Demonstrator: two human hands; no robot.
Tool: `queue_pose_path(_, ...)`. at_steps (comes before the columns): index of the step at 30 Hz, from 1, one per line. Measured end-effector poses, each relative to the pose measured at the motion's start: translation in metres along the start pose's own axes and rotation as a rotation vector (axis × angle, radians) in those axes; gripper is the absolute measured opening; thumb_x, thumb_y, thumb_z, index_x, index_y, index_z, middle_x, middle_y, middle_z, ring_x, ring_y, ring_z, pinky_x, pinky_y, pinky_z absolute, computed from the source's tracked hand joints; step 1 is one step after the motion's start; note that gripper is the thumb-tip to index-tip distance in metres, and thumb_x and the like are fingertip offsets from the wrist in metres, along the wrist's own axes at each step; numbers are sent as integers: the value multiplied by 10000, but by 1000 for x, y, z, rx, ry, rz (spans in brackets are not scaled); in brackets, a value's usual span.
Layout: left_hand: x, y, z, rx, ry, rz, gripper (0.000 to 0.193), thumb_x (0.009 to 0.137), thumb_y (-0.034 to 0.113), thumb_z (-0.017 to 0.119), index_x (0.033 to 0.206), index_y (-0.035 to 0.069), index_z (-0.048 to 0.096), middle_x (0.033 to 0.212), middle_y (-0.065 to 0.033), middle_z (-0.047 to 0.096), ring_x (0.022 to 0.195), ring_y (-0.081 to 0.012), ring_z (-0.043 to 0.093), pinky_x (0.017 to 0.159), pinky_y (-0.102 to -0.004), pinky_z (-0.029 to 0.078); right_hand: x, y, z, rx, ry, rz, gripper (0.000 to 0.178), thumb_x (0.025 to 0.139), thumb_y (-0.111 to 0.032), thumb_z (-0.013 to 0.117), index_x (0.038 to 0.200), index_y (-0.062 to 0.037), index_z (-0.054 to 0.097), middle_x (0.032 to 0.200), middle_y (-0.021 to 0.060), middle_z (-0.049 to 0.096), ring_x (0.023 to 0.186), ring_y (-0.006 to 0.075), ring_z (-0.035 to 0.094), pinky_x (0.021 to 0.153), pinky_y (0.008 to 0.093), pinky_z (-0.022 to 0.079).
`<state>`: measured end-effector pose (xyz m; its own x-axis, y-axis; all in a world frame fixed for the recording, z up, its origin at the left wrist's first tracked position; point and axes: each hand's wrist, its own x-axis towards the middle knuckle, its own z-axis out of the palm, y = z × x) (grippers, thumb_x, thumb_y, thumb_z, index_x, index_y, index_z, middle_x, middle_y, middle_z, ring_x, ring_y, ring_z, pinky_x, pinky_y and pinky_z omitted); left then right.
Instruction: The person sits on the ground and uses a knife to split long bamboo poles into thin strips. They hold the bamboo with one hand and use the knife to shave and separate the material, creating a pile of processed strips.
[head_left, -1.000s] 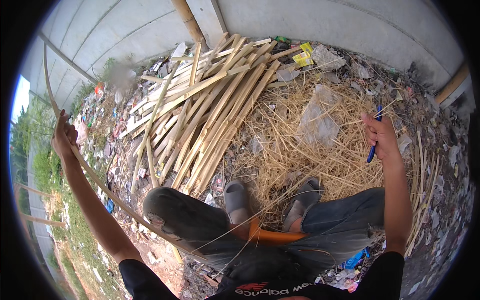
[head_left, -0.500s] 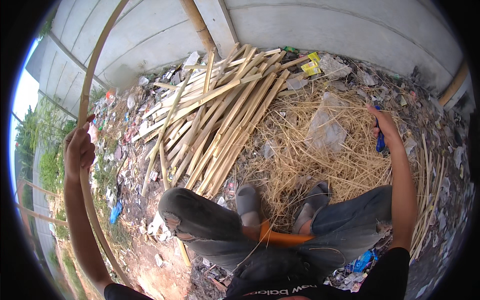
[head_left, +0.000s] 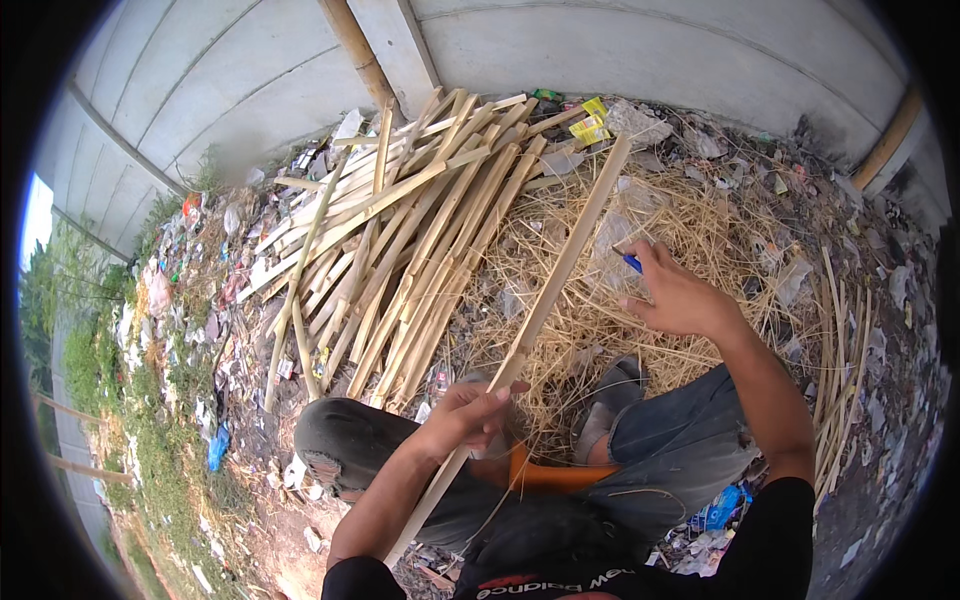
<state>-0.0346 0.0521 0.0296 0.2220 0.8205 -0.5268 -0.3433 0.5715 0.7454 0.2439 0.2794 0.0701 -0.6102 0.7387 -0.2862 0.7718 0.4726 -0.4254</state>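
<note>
A long split bamboo strip (head_left: 556, 288) slants up and to the right in front of me, its pale flat face showing. My left hand (head_left: 468, 418) is closed around its lower part, above my left knee. To the right of the strip, over the straw-like shavings, is my right hand (head_left: 675, 290). Its fingers hold a small blue-handled tool (head_left: 632, 263); most of it is hidden by the hand, so its exact kind is unclear. The right hand and the strip are apart.
A heap of split bamboo strips (head_left: 420, 250) lies ahead to the left. Bamboo shavings (head_left: 560, 375) cover the ground before my feet. Thin strips (head_left: 840, 370) lie at the right. Litter surrounds them, with a concrete panel wall (head_left: 600, 50) behind.
My left hand has come from the far left to the middle, swinging the bamboo strip across my front. My right hand has moved left, toward the strip, with the blue-handled tool.
</note>
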Motion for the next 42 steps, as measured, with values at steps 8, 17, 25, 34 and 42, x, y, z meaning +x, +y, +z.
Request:
queue_pose_path(8, 21, -15, -7, 128, -18, -43, 513, 1103, 387, 478, 1347, -57, 553, 660, 36, 435, 509, -60, 406, 472, -226, 344, 14, 1, 11, 261, 234, -267, 392, 1081, -349, 515, 1086, 37, 585, 853, 218, 560, 750, 377, 573, 705, 461, 462)
queue_pose_path(17, 24, -22, -2, 218, -76, -23, 424, 1119, 416, 415, 1124, 34, 600, 605, 55, 393, 487, -58, 368, 468, -245, 308, 41, -21, 12, 300, 222, -82, 504, 1091, -360, 492, 805, 41, 602, 598, 242, 560, 550, 428, 565, 568, 512, 433)
queue_pose_path(25, 23, -20, 2, 274, -23, -26, 412, 1120, 410, 416, 1060, 43, 594, 599, 57, 399, 479, -55, 365, 456, -246, 296, 32, -38, 43, 218, 161, -210, 522, 1092, -403, 442, 895, 17, 681, 607, 241, 608, 572, 462, 624, 557, 513, 492)
queue_pose_path(34, 21, -19, 2, 252, -14, 23, 411, 1124, 400, 407, 1018, 42, 580, 596, 51, 411, 472, -57, 370, 448, -244, 297, 35, -52, 34, 295, 130, -186, 544, 1087, -393, 458, 870, 46, 693, 565, 258, 587, 533, 444, 629, 501, 513, 475)
queue_pose_path(42, 27, -20, 1, 173, -4, 52, 412, 1124, 392, 415, 991, 37, 576, 555, 44, 404, 463, -60, 365, 442, -251, 289, 40, -56, 32, 297, 188, -237, 506, 1084, -353, 477, 836, 38, 679, 563, 252, 579, 543, 440, 626, 521, 504, 484)
